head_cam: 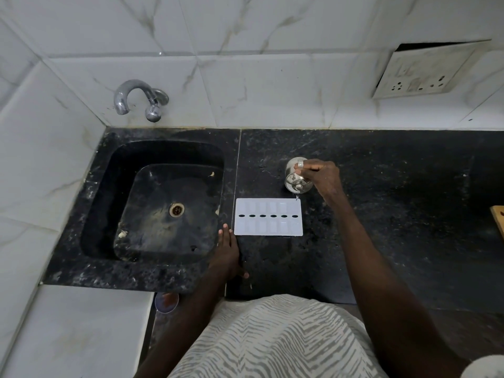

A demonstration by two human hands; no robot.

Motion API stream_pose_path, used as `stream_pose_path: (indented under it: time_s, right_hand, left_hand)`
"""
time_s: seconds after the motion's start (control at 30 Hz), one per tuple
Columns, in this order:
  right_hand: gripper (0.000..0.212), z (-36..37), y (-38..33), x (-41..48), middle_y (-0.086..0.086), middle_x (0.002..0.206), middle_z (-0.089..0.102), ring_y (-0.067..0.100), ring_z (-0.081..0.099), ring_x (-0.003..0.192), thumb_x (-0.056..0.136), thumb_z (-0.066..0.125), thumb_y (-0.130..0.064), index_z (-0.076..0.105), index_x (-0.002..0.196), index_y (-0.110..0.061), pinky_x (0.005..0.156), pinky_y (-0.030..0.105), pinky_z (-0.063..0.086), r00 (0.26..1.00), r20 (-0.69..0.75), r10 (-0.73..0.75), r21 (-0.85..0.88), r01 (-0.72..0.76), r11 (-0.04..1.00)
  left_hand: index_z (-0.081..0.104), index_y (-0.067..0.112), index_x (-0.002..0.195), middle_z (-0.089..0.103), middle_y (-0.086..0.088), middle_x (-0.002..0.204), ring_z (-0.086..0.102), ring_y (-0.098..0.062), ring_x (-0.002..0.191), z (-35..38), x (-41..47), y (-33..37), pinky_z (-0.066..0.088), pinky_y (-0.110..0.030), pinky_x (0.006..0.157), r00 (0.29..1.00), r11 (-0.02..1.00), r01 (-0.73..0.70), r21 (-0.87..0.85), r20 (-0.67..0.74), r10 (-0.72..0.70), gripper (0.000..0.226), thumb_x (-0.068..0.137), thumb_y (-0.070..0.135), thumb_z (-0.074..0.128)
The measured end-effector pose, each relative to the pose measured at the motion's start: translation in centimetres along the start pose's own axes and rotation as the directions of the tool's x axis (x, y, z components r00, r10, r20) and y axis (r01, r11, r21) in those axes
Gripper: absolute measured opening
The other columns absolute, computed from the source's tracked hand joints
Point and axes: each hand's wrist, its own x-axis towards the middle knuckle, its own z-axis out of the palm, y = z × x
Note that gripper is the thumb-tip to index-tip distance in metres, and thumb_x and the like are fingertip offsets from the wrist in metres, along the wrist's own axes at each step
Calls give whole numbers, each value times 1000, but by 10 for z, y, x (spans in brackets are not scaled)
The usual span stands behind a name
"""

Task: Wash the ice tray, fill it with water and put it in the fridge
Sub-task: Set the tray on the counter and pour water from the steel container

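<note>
Ice tray (268,217) lies flat on the bench (387,214), just right of the sink (98,200). Right hand (327,178) grips a tilted steel cup (293,181) above the tray's far right corner. Left hand (227,252) rests flat, fingers straight, beside the tray.

White ice tray (268,217) flat on black worktop (381,214), right hand (324,178) gripping a tilted steel pot (294,184) just beyond the tray's far right corner, left hand (227,249) flat beside its near left corner, sink (103,186) left of the tray

We note a white ice tray (268,227); a black, speckled counter (395,214); a silver cup (291,179); grey-veined white tiles (245,85); a grey-striped white garment (272,336).
</note>
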Motion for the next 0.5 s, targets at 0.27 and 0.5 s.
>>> stream_pose_path:
  time_s: [0.27, 0.5]
  right_hand:
    - [22, 2, -8, 3, 5, 96, 81, 22, 78, 86, 79, 88, -9, 83, 100, -7, 78, 35, 65, 997, -50, 53, 42, -51, 998]
    - [26, 13, -17, 3, 8, 95, 80, 15, 77, 78, 78, 89, -7, 82, 102, -2, 68, 25, 60, 993, -55, 101, 114, -94, 989]
  left_hand:
    - [-19, -7, 157, -34, -26, 163, -27, -42, 154, 1, 1, -1, 5, -49, 131, 1000, 999, -10, 33, -9, 10, 149, 72, 51, 89]
    - [-19, -9, 157, -33, -28, 162, -26, -44, 153, 2, 2, -2, 4, -50, 131, 1000, 999, -15, 52, -8, 16, 150, 72, 53, 89]
